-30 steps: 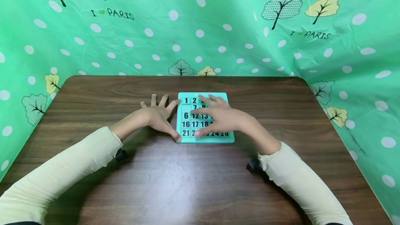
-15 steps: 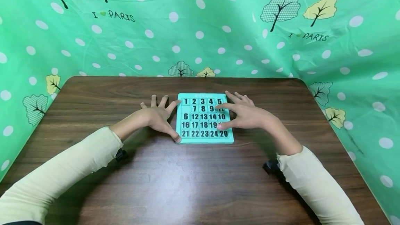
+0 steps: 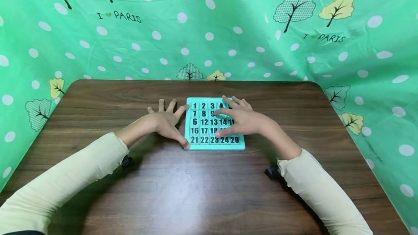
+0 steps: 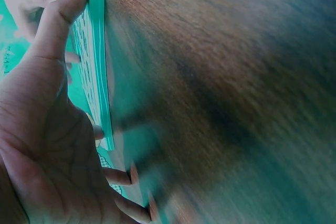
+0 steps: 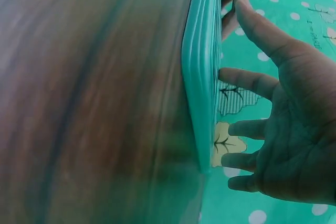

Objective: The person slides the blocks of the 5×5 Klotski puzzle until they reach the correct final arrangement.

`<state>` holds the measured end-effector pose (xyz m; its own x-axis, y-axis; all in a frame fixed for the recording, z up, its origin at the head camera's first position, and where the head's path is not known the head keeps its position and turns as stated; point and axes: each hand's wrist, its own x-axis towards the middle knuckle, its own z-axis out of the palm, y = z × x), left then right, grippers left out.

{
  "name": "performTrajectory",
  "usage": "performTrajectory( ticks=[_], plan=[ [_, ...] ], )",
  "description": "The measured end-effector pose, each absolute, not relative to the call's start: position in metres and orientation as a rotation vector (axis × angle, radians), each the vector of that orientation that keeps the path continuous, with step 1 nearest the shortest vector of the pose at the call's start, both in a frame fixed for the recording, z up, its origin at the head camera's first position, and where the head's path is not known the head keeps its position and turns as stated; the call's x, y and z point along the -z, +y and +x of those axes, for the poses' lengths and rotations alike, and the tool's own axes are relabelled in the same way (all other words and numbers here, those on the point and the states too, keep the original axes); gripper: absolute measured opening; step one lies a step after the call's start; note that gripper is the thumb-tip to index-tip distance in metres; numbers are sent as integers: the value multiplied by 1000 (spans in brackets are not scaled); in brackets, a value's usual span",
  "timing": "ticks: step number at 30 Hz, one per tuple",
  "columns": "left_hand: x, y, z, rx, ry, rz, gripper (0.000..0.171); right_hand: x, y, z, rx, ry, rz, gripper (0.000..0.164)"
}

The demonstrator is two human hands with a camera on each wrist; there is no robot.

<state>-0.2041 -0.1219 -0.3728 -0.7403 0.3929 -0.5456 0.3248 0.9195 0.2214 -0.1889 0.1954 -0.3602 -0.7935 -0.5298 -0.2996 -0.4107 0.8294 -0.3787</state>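
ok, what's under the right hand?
Right side of the number board. Tile 9 partly shows; whatever sits right of it in that row can't be read, covered by the right hand.

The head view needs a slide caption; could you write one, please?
Left hand touches the edge of a turquoise number board, right hand over its tiles.
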Motion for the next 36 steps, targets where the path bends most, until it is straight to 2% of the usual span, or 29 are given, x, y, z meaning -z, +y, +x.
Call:
performTrajectory(
  ticks=[11, 18, 27, 36],
  plan=[
    [383, -122, -209, -123, 2496, 510, 167, 358, 239, -188, 411, 2684, -591, 80],
    [374, -123, -205, -139, 2480, 507, 159, 363, 228, -187, 464, 2616, -654, 87],
    [371, -122, -204, -134, 2478, 512, 156, 357, 248, -170, 517, 2601, -712, 62],
    [372, -122, -203, -143, 2473, 515, 157, 356, 241, -180, 454, 2638, -639, 73]
  ],
)
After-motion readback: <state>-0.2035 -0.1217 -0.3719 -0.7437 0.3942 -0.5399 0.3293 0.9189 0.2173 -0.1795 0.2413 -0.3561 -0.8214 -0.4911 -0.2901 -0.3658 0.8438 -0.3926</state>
